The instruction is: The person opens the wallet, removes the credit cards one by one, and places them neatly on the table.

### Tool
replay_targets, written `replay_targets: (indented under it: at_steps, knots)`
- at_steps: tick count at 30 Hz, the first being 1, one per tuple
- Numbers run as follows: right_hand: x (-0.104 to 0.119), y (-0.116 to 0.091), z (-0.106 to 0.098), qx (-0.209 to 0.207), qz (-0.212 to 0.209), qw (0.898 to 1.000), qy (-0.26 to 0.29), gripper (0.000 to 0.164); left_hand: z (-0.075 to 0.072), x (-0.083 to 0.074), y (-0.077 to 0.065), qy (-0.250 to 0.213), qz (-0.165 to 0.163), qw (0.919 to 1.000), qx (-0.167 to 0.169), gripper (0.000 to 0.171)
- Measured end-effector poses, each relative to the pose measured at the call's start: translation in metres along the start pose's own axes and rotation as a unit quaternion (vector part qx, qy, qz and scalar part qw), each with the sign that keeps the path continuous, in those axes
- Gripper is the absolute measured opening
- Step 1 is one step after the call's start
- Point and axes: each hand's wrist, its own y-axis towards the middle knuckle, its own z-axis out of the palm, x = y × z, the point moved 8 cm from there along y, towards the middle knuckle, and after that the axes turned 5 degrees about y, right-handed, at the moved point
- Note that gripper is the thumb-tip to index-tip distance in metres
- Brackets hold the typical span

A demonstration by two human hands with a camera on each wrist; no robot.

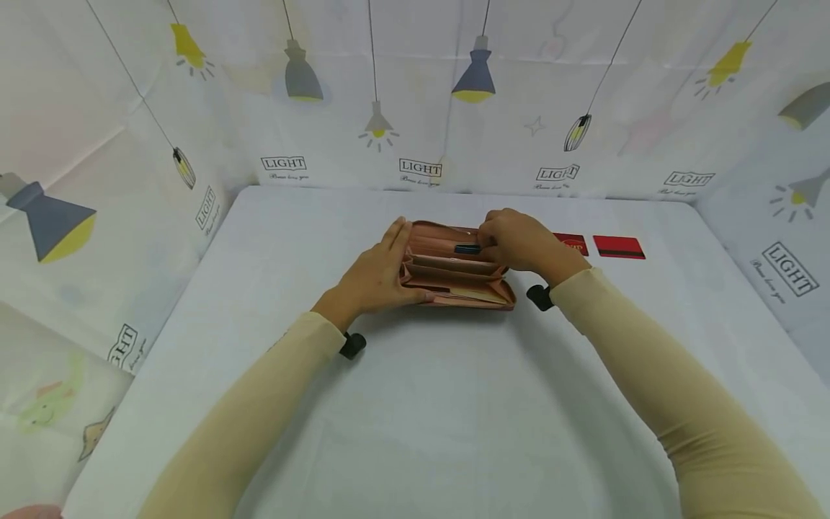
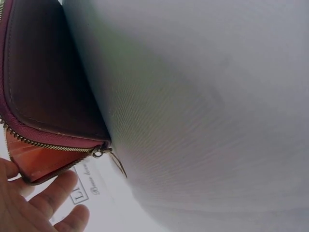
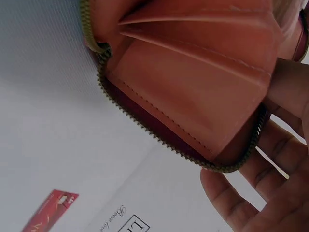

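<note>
Pink wallet lies unzipped, spread wide, middle of white table.

Left hand at wallet's left end, fingers straight, pressing it to keep it apart.

Right hand over wallet's far right corner, fingertips pinching dark card, which sits partly in slot. Looks like card going in, though it could be coming out; hard to tell.

Two red cards lie on table just right of wallet, one partly hidden by right hand. Those two not in wallet yet. Zip undone.
</note>
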Motion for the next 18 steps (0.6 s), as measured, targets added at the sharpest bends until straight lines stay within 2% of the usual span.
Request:
replay_targets:
  at_steps: [11, 13, 18]
  knots:
    - [0.0097, 0.0065, -0.0036, 0.030, -0.020, 0.998, -0.059, 0.008, 0.0003, 0.0033, -0.0006, 0.007, 0.003, 1.0000, -0.001, 0.131]
    - [0.0088, 0.0066, -0.0035, 0.033, -0.020, 0.998, -0.044, 0.010, 0.0007, 0.0040, -0.0015, 0.006, 0.001, 1.0000, 0.000, 0.131]
    - [0.0004, 0.0043, -0.0016, 0.033, -0.003, 0.998, 0.051, 0.012, -0.0006, 0.0051, -0.0036, 0.011, 0.001, 0.9999, -0.001, 0.132]
